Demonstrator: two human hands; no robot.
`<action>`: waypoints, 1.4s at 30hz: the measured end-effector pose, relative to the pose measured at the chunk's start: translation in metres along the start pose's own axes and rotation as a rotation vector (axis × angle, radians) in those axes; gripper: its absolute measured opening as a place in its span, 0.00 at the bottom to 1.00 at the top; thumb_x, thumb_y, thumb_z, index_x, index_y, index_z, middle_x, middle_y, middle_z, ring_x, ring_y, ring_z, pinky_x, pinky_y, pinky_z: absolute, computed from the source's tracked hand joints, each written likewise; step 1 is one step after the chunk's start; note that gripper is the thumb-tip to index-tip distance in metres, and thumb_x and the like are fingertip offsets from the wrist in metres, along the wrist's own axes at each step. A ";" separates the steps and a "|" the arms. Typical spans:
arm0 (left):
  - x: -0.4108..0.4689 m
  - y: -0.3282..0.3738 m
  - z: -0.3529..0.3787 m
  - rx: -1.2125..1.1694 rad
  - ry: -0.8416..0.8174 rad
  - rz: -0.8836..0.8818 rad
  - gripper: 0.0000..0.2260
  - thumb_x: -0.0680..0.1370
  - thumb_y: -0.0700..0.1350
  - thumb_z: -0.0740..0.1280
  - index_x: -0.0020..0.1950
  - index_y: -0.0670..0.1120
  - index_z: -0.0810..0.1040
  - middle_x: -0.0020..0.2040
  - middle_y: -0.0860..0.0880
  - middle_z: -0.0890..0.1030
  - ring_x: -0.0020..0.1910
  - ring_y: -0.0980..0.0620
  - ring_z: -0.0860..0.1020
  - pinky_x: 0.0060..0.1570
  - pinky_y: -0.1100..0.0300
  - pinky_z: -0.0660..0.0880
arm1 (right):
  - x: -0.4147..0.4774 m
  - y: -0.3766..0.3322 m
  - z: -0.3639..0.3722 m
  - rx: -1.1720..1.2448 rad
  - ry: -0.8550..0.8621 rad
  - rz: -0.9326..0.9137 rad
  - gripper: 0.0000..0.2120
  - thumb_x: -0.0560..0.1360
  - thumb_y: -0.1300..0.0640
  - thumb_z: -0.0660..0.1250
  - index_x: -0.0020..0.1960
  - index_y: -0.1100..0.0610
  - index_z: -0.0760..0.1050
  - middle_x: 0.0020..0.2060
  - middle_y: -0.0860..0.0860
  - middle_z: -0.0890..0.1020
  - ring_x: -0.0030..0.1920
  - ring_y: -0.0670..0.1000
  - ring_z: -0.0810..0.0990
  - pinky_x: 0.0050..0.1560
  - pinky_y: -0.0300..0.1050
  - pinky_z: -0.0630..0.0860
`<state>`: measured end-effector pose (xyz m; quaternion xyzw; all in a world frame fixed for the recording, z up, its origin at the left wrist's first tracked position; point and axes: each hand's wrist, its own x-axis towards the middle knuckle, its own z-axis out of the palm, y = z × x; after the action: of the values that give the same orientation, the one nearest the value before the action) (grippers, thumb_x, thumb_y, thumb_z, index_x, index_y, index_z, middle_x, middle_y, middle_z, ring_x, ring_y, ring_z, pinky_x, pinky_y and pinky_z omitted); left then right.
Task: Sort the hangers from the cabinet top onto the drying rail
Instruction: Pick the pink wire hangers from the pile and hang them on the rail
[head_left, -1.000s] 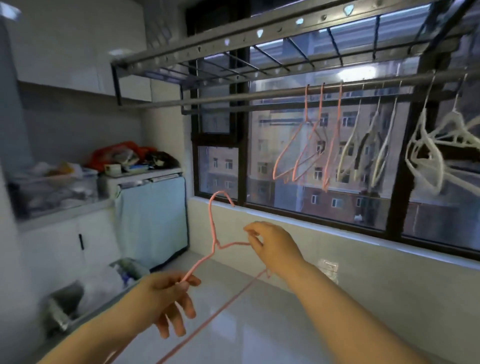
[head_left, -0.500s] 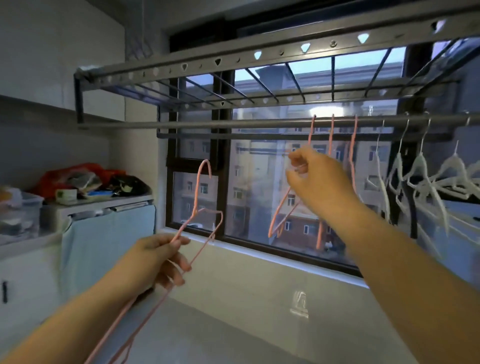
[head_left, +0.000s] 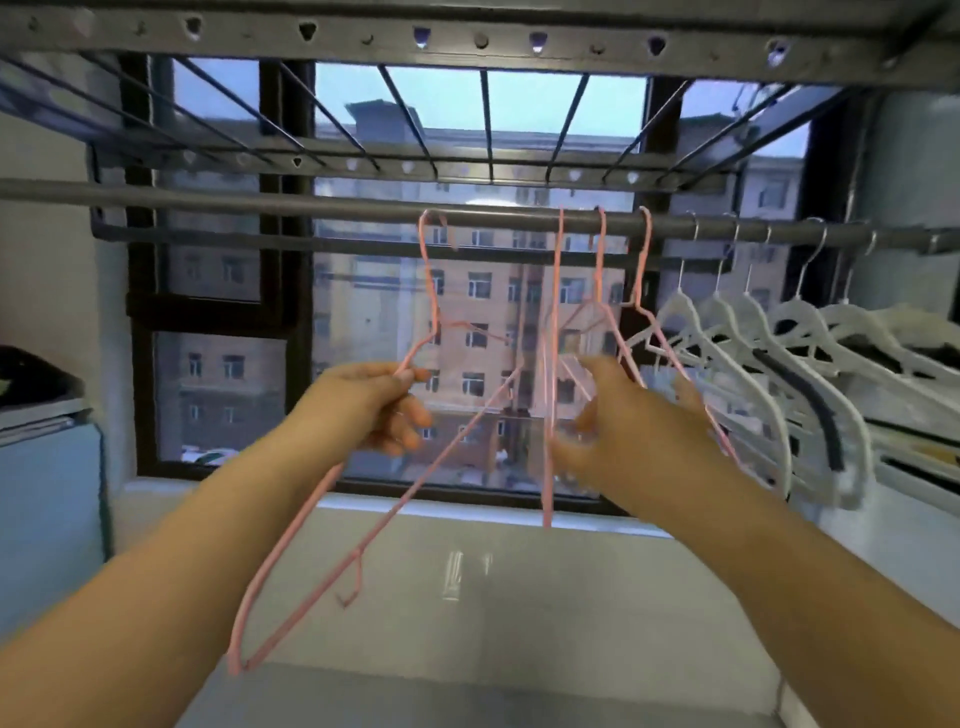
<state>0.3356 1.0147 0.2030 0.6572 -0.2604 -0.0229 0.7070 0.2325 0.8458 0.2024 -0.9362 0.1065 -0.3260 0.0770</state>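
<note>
My left hand (head_left: 374, 402) is shut on the shoulder of a pink wire hanger (head_left: 430, 291). The hanger's hook reaches up to the grey drying rail (head_left: 260, 200); I cannot tell whether it rests on the rail. Three more pink hangers (head_left: 600, 270) hang from the rail just to the right. My right hand (head_left: 623, 421) is blurred, with fingers spread against their lower wires and gripping none. Several white hangers (head_left: 727, 343) fill the rail further right.
A perforated metal rack frame (head_left: 467, 39) with thin bars runs overhead, close above the rail. Behind the rail is a dark-framed window with a pale sill (head_left: 467, 512). A cabinet draped in blue cloth (head_left: 47, 493) stands at the left.
My left hand has lifted the pink hanger from waist height up to the rail. My right hand has let go of the hung pink hanger's neck and dropped lower. The view has moved closer to the window.
</note>
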 end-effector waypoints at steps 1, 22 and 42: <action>0.007 0.004 0.001 0.001 -0.032 0.002 0.12 0.80 0.38 0.54 0.40 0.45 0.73 0.17 0.49 0.76 0.14 0.58 0.72 0.15 0.72 0.66 | 0.000 0.001 0.000 0.000 0.017 0.020 0.27 0.73 0.46 0.63 0.68 0.49 0.56 0.44 0.46 0.82 0.56 0.54 0.78 0.72 0.55 0.44; 0.043 0.033 0.003 0.063 -0.094 0.046 0.08 0.78 0.39 0.60 0.41 0.42 0.75 0.21 0.48 0.68 0.12 0.58 0.62 0.15 0.72 0.60 | -0.024 0.005 0.007 0.189 0.194 0.199 0.13 0.72 0.63 0.63 0.55 0.53 0.77 0.20 0.45 0.72 0.24 0.37 0.73 0.28 0.28 0.68; 0.003 0.058 -0.049 -0.022 -0.110 -0.001 0.09 0.79 0.41 0.55 0.48 0.43 0.74 0.16 0.52 0.64 0.12 0.59 0.60 0.14 0.73 0.56 | -0.023 0.003 0.019 0.263 0.222 0.079 0.14 0.74 0.62 0.64 0.59 0.55 0.75 0.25 0.45 0.73 0.26 0.41 0.69 0.27 0.28 0.68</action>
<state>0.3395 1.0667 0.2586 0.6474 -0.2985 -0.0621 0.6986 0.2266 0.8505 0.1735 -0.8713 0.1076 -0.4354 0.1993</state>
